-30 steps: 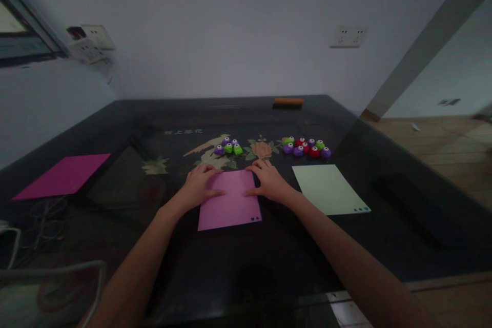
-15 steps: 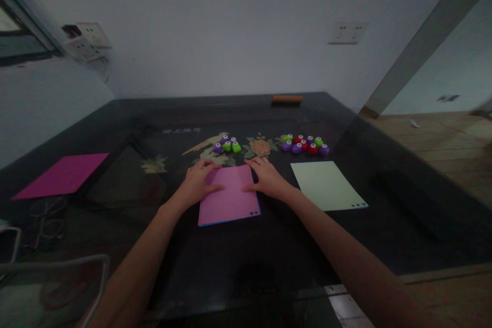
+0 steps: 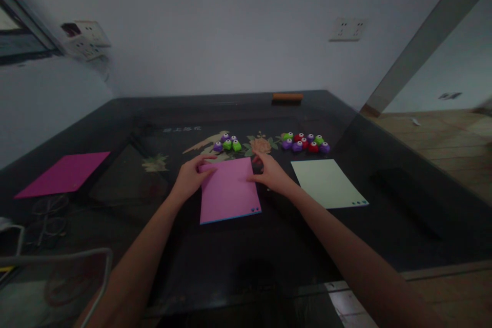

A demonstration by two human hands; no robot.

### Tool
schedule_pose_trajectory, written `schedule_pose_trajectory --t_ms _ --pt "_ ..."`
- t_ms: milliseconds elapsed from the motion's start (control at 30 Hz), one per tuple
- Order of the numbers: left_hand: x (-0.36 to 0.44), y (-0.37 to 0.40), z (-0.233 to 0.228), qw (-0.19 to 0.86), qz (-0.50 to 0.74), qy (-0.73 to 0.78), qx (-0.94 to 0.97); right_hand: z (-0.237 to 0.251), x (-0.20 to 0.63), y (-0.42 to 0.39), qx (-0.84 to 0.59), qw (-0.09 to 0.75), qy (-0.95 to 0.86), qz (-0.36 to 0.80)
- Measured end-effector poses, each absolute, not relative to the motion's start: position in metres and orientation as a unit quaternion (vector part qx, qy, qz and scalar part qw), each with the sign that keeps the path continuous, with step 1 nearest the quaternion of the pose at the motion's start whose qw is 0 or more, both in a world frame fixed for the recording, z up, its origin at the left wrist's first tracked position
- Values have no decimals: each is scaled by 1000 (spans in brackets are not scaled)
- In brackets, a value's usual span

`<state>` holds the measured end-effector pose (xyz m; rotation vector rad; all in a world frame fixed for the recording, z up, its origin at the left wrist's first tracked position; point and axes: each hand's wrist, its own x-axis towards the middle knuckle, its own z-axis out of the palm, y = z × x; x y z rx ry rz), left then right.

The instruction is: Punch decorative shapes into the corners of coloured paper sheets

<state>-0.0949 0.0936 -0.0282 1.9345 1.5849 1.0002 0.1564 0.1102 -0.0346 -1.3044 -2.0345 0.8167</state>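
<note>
A pink sheet of paper with a blue edge showing beneath it lies in front of me, its far edge slightly raised. Two small dark marks sit at its near right corner. My left hand pinches the far left corner, thumb on top. My right hand is at the far right edge, thumb over the paper and fingers curled just past the edge; their tips are partly hidden and blurred. Beyond the paper is a group of purple and green toy pieces with eyes. A pale green sheet lies right of my right hand.
A larger group of purple, red and green eyed pieces sits at the back right. A magenta sheet and glasses lie on the left. An orange-brown bar is near the wall. A dark oblong object rests at right.
The far edge of the pink paper has risen a little. My left hand has shifted slightly left with its corner, and my right fingers have curled back around the right edge.
</note>
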Motion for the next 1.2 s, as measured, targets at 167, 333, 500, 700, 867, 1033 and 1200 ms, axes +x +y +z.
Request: schedule_pose_trajectory --t_ms 167,333,500,700,867,1033,1200 --pt "-97 97 -31 327 387 580 638 -21 164 108 -459 334 -640 517" --pt "-93 92 -24 371 418 577 596 -15 163 98 -408 270 -639 594" --pt "-85 85 -13 430 469 543 547 -17 164 97 -402 274 -639 596" --pt "-78 82 -12 481 462 525 529 -16 170 103 -427 360 -590 583" --pt "-74 78 -12 464 384 553 576 -9 174 104 -431 408 -561 577" --pt "-69 76 -12 480 416 548 545 -3 180 100 -433 341 -598 581" --pt "-66 75 -14 495 453 531 517 -2 184 100 -424 289 -629 584"
